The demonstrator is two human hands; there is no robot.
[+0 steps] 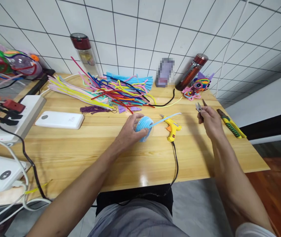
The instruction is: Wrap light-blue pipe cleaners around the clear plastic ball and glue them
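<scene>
My left hand is closed around a round form wrapped in light blue pipe cleaner, held just above the table. One loose end of that pipe cleaner sticks out to the right, over the yellow hot glue gun. My right hand grips small scissors, their metal blades pointing up and away from me; the handles are mostly hidden by my fingers. A dark pointed tip shows just behind that hand. Right of it lies a green and yellow utility knife.
Many coloured pipe cleaners lie heaped at the back. Behind them stand a clear bottle and a red flask, with a colourful figure beside it. Power banks and a power strip with cables occupy the left.
</scene>
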